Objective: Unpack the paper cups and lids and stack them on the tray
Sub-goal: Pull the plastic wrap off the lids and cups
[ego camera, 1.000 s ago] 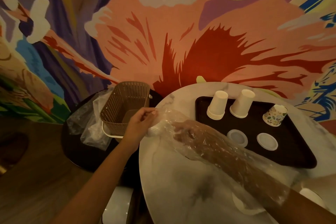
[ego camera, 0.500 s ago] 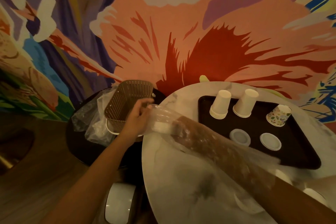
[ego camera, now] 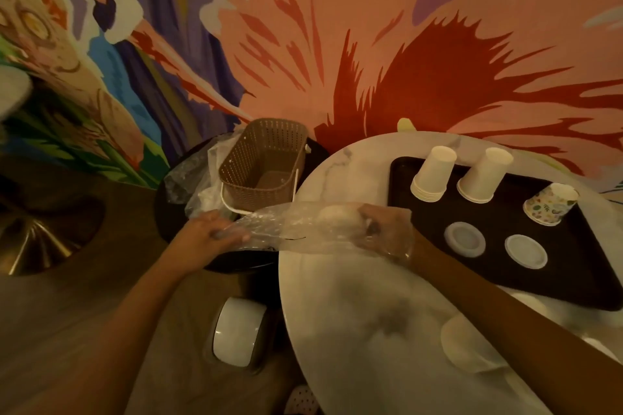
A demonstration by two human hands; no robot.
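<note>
A clear plastic bag (ego camera: 296,226) stretches between my hands at the left rim of the round marble table (ego camera: 354,330). My left hand (ego camera: 209,236) grips its closed end. My right hand (ego camera: 381,229) is inside the bag's open end, fingers curled round a pale round stack of lids (ego camera: 337,217). On the dark tray (ego camera: 573,266) stand two upside-down white cup stacks (ego camera: 433,175) (ego camera: 483,177), a patterned cup stack (ego camera: 549,202) and two lid piles (ego camera: 464,239) (ego camera: 525,251).
A brown perforated basket (ego camera: 266,165) sits on a dark low stool with crumpled clear plastic (ego camera: 199,178) beside it. A white object (ego camera: 236,335) lies on the floor under the table edge. Loose pale lids (ego camera: 468,344) rest on the table near my right forearm. A painted wall rises behind.
The bag has slid down my right arm so only the hand remains inside. My left hand pulled the bag's end left and lower, away from the basket.
</note>
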